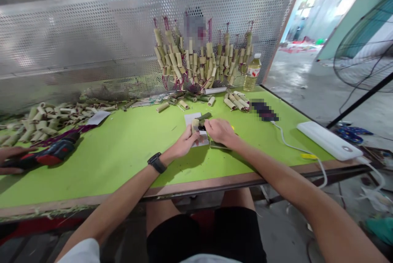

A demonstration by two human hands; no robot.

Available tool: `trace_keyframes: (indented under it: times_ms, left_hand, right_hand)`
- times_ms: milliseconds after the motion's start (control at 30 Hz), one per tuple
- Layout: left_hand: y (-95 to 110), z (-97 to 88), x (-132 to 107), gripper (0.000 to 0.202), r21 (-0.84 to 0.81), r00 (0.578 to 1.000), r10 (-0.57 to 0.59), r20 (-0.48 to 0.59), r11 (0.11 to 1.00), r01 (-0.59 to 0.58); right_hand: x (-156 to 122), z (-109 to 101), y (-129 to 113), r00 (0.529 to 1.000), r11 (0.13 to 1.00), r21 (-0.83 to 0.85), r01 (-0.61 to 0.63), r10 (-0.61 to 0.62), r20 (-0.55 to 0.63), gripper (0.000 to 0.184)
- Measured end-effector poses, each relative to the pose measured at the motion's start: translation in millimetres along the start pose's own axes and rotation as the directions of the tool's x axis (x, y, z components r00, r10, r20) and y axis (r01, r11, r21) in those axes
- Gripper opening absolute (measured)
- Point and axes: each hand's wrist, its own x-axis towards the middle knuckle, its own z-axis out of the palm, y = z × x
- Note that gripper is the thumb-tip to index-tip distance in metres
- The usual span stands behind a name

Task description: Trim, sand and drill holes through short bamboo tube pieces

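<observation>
My left hand (186, 141), with a black watch on its wrist, is closed around a short pale bamboo tube (195, 125) held upright over the green table (129, 148). My right hand (220, 130) is closed just to the right of it, fingers pinched at a darker green tube piece (204, 116); what else it holds is hidden. Both hands work above a small white sheet (194, 118) lying on the table.
Bundles of bamboo tubes (199, 60) hang on the perforated metal panel (92, 37). Loose tubes are heaped at left (43, 119) and lie at centre back (236, 101). Another person's hand (9, 158) rests by a red-black tool (53, 152). A bottle (252, 73), white power bank (330, 140) and cable sit at right.
</observation>
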Motion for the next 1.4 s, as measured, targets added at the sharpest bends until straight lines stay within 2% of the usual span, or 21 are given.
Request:
trace_keyframes:
  times_ms: [100, 133, 167, 233, 300, 400, 533, 767, 833, 933, 1067, 1267, 1400]
  left_hand:
    - [1, 4.4, -3, 0.052, 0.007, 0.994, 0.024, 0.107, 1.0, -0.025]
    - [0, 5.9, -2, 0.052, -0.012, 0.99, 0.028, 0.136, 1.0, -0.027]
    - [-2, 6.7, 0, 0.052, -0.042, 0.99, 0.025, 0.141, 0.999, -0.02]
    - [-7, 5.5, 5, 0.052, -0.12, 0.997, -0.01, 0.073, 0.993, 0.019]
    - [-12, 0.7, 11, 0.048, -0.192, 0.998, -0.051, -0.046, 0.98, 0.041]
    - [-16, -7.5, 18, 0.035, -0.242, 0.976, -0.082, -0.201, 0.97, 0.032]
    - [-16, -9.7, 21, 0.03, -0.297, 0.953, -0.102, -0.284, 0.955, 0.014]
    - [-23, -10.2, 19, 0.022, -0.368, 0.978, -0.087, -0.19, 0.93, 0.011]
    - [-23, -10.1, 18, 0.025, -0.402, 0.984, -0.084, -0.156, 0.916, 0.014]
    - [-20, -7.8, 17, 0.04, -0.415, 0.989, -0.093, -0.119, 0.909, 0.036]
    - [-16, -3.3, 14, 0.05, -0.351, 0.991, -0.098, -0.091, 0.935, 0.06]
    - [-11, 1.9, 8, 0.047, -0.211, 0.993, -0.089, -0.074, 0.975, 0.071]
    - [-8, 3.8, 5, 0.042, -0.053, 0.996, -0.031, -0.078, 0.998, 0.027]
  right_hand:
    - [10, -7, 21, 0.982, 0.979, 0.084, -0.187, 0.189, -0.007, 0.057]
    - [13, -10, 29, 0.97, 0.968, 0.082, -0.235, 0.24, -0.046, 0.057]
    - [16, -13, 35, 0.957, 0.961, 0.08, -0.264, 0.272, -0.099, 0.057]
    - [18, -16, 41, 0.942, 0.955, 0.1, -0.28, 0.294, -0.162, 0.059]
    - [18, -14, 38, 0.948, 0.957, 0.144, -0.251, 0.274, -0.163, 0.059]
    - [16, -6, 27, 0.969, 0.956, 0.209, -0.204, 0.227, -0.094, 0.059]
    - [15, 0, 21, 0.982, 0.953, 0.246, -0.175, 0.188, -0.032, 0.059]
    - [11, -4, 15, 0.995, 0.969, 0.229, -0.096, 0.096, 0.009, 0.06]
    - [9, -1, 11, 0.998, 0.976, 0.21, -0.051, 0.044, 0.038, 0.061]
    - [6, 5, 6, 0.995, 0.981, 0.196, 0.011, -0.03, 0.093, 0.061]
    - [3, 6, 1, 0.989, 0.984, 0.168, 0.057, -0.079, 0.127, 0.06]
    - [0, -1, -5, 0.986, 0.994, 0.077, 0.072, -0.082, 0.143, 0.063]
    - [-4, -2, -8, 0.987, 0.996, 0.01, 0.093, -0.094, 0.132, 0.061]
